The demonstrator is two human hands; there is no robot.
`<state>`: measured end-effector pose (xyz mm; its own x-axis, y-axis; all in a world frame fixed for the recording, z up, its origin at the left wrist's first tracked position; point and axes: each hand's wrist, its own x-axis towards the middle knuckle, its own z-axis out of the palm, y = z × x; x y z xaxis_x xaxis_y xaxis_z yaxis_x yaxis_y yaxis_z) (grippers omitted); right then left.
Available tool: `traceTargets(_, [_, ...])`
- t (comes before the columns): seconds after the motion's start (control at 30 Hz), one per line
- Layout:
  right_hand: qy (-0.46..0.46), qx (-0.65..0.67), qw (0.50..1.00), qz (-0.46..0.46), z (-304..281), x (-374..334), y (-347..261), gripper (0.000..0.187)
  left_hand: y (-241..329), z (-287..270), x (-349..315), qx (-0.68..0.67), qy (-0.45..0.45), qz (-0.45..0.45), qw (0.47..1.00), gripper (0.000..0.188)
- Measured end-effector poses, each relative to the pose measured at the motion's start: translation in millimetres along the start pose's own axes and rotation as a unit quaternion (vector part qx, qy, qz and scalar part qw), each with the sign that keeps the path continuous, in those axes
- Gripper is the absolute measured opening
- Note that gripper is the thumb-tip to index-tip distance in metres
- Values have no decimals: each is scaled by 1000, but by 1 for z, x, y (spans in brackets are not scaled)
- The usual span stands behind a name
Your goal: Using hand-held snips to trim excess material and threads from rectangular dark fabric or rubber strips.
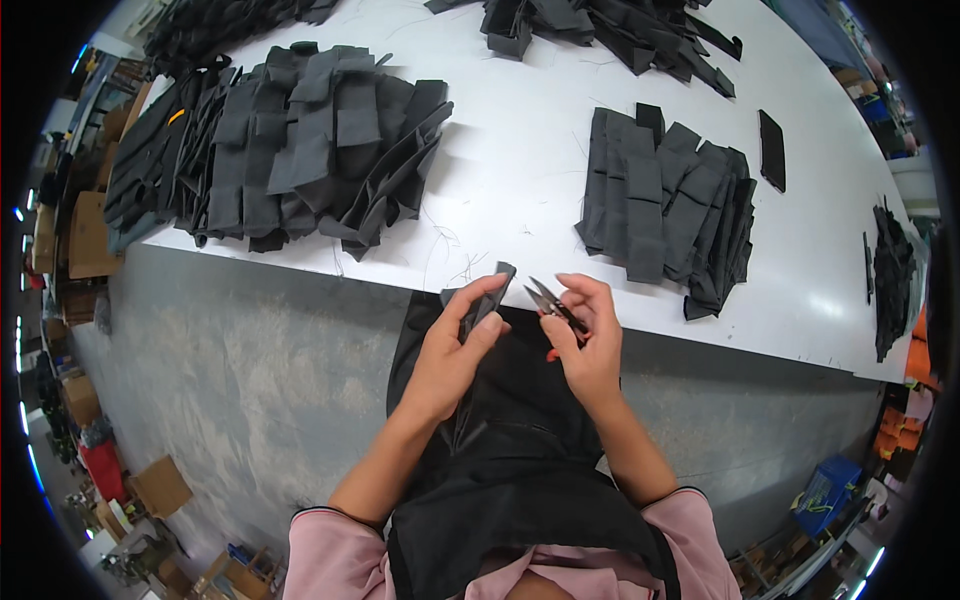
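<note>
Fingers of your left hand pinch a fabric strip at the table's near edge; your right hand grips snips. Strip seems light, soft: hold its fold.

The dark strip was matt cloth, as were the left pile and the right pile. The snips had smooth metal blades. The tabletop was smooth and glossy; the floor was mottled, matt concrete. The apron and shirt were dull-finished cloth, the box plain cardboard, and the blue crate, small in view, probably plastic.
</note>
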<state>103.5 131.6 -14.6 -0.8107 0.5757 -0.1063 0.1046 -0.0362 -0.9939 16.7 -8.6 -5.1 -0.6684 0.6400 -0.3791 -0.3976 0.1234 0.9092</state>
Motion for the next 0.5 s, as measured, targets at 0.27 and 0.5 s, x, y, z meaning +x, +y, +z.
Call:
traceTargets(0.27, [46, -108, 983, -143, 7, 6, 12, 21, 17, 7, -1, -244, -77, -148, 955, 47])
traceTargets(0.5, [69, 26, 997, -38, 5, 0, 3, 16, 7, 8, -2, -151, -50, -90, 983, 48])
